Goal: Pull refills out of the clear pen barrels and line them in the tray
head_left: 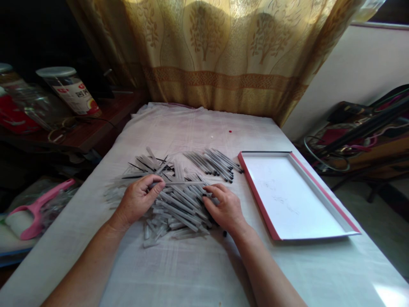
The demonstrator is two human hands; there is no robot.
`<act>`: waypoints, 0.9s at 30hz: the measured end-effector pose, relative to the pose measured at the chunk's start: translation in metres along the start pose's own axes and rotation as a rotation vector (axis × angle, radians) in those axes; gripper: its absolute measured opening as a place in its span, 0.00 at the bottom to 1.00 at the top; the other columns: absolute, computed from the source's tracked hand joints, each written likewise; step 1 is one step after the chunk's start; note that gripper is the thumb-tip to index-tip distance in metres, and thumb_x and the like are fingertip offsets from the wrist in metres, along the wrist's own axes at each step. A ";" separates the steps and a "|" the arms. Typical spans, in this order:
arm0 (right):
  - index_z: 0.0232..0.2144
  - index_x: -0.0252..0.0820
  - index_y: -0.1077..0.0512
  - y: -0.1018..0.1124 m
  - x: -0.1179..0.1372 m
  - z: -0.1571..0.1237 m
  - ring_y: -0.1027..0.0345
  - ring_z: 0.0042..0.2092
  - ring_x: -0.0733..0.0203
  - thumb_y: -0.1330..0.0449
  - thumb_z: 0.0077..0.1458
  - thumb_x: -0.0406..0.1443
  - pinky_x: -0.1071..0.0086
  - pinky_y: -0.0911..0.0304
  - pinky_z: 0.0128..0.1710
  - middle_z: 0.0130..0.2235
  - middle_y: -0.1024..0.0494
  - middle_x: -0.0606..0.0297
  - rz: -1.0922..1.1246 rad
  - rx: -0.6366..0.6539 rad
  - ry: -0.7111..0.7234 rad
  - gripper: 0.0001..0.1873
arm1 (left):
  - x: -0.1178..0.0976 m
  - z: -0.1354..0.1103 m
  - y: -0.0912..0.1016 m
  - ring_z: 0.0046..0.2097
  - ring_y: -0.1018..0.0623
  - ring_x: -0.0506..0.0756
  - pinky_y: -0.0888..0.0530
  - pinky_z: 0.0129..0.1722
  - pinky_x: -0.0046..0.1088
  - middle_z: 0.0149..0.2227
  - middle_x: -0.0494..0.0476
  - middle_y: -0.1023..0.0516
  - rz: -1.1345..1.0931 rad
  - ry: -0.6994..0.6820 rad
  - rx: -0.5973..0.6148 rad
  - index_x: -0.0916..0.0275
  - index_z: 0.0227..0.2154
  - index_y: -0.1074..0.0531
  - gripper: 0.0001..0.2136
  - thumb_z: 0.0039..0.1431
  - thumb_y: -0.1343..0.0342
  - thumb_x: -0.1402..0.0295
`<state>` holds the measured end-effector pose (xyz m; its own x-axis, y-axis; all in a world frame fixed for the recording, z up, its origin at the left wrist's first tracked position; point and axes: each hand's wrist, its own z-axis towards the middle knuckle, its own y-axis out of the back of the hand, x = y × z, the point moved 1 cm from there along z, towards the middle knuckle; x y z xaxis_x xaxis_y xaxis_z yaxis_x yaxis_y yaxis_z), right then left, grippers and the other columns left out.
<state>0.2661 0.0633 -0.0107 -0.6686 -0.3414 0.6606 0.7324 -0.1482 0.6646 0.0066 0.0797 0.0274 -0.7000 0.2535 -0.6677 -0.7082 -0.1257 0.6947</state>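
Observation:
My left hand [140, 197] is closed, thumb and forefinger pinching one end of a clear pen barrel [183, 183]. The barrel lies level above a heap of pens. At its other end is my right hand [225, 205], fingers curled in, with a small black piece showing by the thumb. Under and between both hands spreads the heap of clear pen barrels [182, 209], together with some thin dark refills [136, 166]. Behind my right hand, a row of pens with black ends [220, 164] lies roughly side by side.
Right of the heap stands a shallow box lid [260, 196] with pink sides and a white inside. A white cloth [179, 277] covers the table. Jars [72, 91] stand on a dark shelf at left, above a pink-handled roller [33, 211]. A gold curtain [220, 55] hangs behind.

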 end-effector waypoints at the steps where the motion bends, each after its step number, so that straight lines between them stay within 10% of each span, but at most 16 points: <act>1: 0.39 0.46 0.21 0.002 0.001 0.001 0.26 0.34 0.58 0.40 0.54 0.35 0.64 0.31 0.38 0.39 0.19 0.60 0.025 -0.015 -0.003 0.10 | 0.000 0.000 0.000 0.31 0.23 0.54 0.26 0.34 0.26 0.29 0.53 0.21 -0.003 -0.004 0.003 0.59 0.32 0.25 0.17 0.59 0.49 0.51; 10: 0.34 0.44 0.23 0.008 0.007 0.005 0.27 0.33 0.60 0.43 0.60 0.36 0.68 0.33 0.34 0.32 0.19 0.62 0.251 -0.089 0.048 0.08 | -0.004 0.000 0.000 0.31 0.23 0.54 0.27 0.34 0.26 0.29 0.53 0.21 -0.028 -0.052 0.063 0.60 0.31 0.24 0.17 0.60 0.48 0.52; 27: 0.26 0.43 0.25 0.009 -0.014 0.004 0.32 0.27 0.63 0.44 0.58 0.38 0.70 0.40 0.30 0.26 0.23 0.65 -0.053 -0.205 -0.037 0.12 | 0.041 0.007 0.033 0.26 0.27 0.54 0.32 0.26 0.28 0.25 0.51 0.23 0.004 0.243 -0.155 0.58 0.32 0.25 0.17 0.53 0.47 0.50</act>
<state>0.2815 0.0703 -0.0124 -0.7086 -0.2941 0.6414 0.7042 -0.3521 0.6165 -0.0450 0.0928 0.0247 -0.6911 0.0181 -0.7226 -0.6980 -0.2766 0.6606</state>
